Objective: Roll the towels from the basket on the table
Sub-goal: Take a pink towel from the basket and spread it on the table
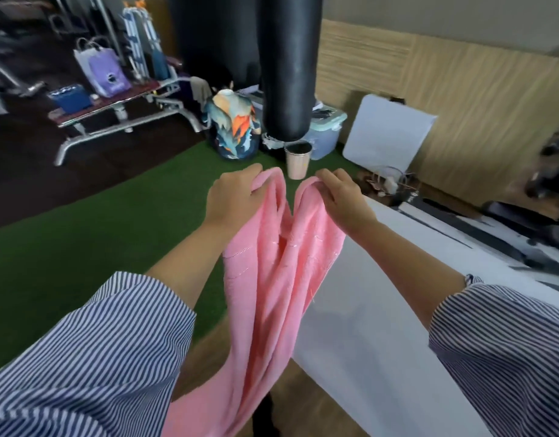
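Observation:
A pink towel (pixel 265 285) hangs in the air in front of me, draped down in long folds. My left hand (pixel 232 197) grips its top edge on the left. My right hand (pixel 344 200) grips the top edge on the right, a short gap apart from the left. The towel's lower end drops out of view at the bottom of the frame. The white table (pixel 382 326) lies to my right, and the towel's right edge overlaps its near corner. No basket is in view.
A black punching bag (pixel 287 67) hangs straight ahead above a small cup (pixel 298 160). A painted vase (pixel 232 127), a plastic box (pixel 327 130) and a white board (pixel 386 134) stand beyond. Green turf (pixel 98 234) covers the floor at left. A metal bench (pixel 114 111) with bags stands far left.

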A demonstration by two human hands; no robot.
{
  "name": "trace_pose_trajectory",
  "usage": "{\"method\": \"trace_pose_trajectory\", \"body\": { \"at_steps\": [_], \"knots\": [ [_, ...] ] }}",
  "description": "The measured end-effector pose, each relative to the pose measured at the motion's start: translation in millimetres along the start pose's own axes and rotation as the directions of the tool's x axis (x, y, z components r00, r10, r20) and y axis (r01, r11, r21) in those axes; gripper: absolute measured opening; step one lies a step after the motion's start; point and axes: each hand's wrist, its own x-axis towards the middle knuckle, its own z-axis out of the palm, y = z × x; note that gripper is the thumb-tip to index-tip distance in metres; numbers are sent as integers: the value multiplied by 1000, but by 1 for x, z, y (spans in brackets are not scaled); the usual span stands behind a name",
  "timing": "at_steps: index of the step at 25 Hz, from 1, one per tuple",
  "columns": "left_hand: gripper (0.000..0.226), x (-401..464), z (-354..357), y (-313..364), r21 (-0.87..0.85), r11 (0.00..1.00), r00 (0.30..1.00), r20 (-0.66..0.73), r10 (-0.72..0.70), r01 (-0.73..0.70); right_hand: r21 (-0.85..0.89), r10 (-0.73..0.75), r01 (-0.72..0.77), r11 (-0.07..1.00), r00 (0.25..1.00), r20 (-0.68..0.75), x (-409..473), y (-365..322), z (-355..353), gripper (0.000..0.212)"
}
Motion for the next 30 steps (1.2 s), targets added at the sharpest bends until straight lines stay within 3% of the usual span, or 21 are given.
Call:
{"method": "trace_pose_trajectory", "body": {
  "at_steps": [4,7,9,11,13,16,19,23,28,30],
  "knots": [
    [26,52,-1,-103,54,948,949,-57,-309,312,35,57,-61,998,994,91,103,9,79,14],
    [20,98,-15,-171,42,825,815,-187,-548,564,31,134,-138,990,986,101,185,15,121,14],
    [23,127,-28,-209,11,760,736,-259,-625,650,27,196,-199,980,975,102,240,25,138,17],
    [28,150,-39,-233,-3,749,717,-288,-635,662,-27,233,-232,972,968,93,286,39,145,22],
    [31,177,-48,-244,-3,784,744,-312,-591,621,-31,267,-266,964,963,32,330,43,139,26],
    [33,225,-65,-243,-74,847,762,-401,-508,526,138,294,-275,952,944,-150,390,22,106,28],
    [35,241,-69,-230,-124,881,763,-455,-459,456,303,279,-208,930,936,-213,409,18,83,24],
    [39,207,-39,-229,-42,858,813,-300,-499,511,160,270,-256,953,960,-71,380,58,89,30],
    [41,199,-8,-220,112,844,850,-132,-510,524,96,261,-251,963,959,-112,368,103,84,27],
    [39,186,12,-221,122,835,844,-84,-529,536,-41,209,-211,977,977,-48,362,122,90,22]
  ]
}}
